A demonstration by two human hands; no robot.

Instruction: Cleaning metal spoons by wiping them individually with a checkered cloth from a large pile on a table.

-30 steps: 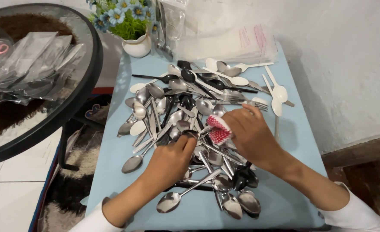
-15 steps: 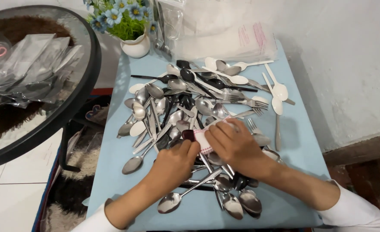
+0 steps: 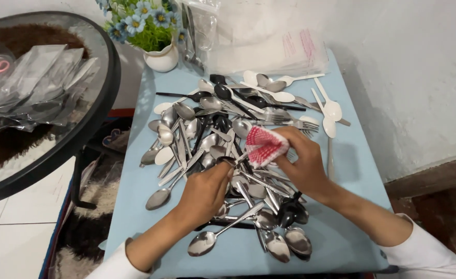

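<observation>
Pinched in my right hand, a red-and-white checked cloth sits bunched above the cutlery pile. My left hand closes on a spoon handle. I judge the cloth soft and light, the steel slippery; grip mid-handle.

Both forearms enter from the bottom edge, bare below white sleeves, converging toward centre. Left hand back up, fingers curled downward, thumb side facing the other hand, fingertips pinched together at the front. Right hand angled inward, wrist bent, fingers and thumb closed in a pinch grip at its upper left. The two hands sit just beside each other, fingertips nearly meeting.
</observation>
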